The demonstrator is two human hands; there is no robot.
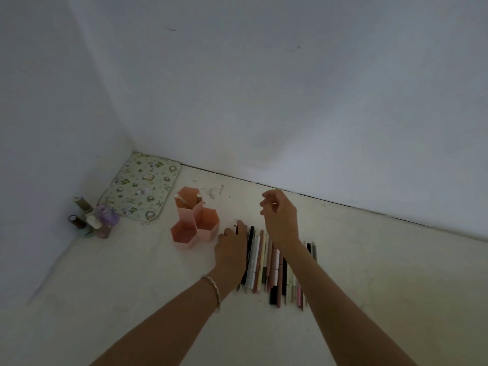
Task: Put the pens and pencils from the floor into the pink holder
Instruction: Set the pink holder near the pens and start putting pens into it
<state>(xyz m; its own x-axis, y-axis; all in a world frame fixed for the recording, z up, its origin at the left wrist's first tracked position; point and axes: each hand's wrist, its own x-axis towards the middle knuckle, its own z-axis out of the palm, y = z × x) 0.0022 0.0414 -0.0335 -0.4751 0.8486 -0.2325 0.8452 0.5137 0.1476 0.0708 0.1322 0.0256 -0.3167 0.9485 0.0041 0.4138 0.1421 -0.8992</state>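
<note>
The pink holder (208, 220) has three hexagonal compartments and stands on the floor left of my hands. Two pens (181, 201) stick up from its tall back compartment. A row of several pens and pencils (264, 265) lies side by side on the floor, partly hidden under my forearms. My left hand (231, 249) is down at the left end of the row, its fingers curled round a dark pen (237, 229) whose tip shows between them. My right hand (280, 220) hovers above the far end of the row, fingers loosely curled, holding nothing that I can see.
A patterned mat (142, 188) lies in the corner behind the holder. Several small bottles (92, 220) stand against the left wall. White walls close off the floor at the left and the back.
</note>
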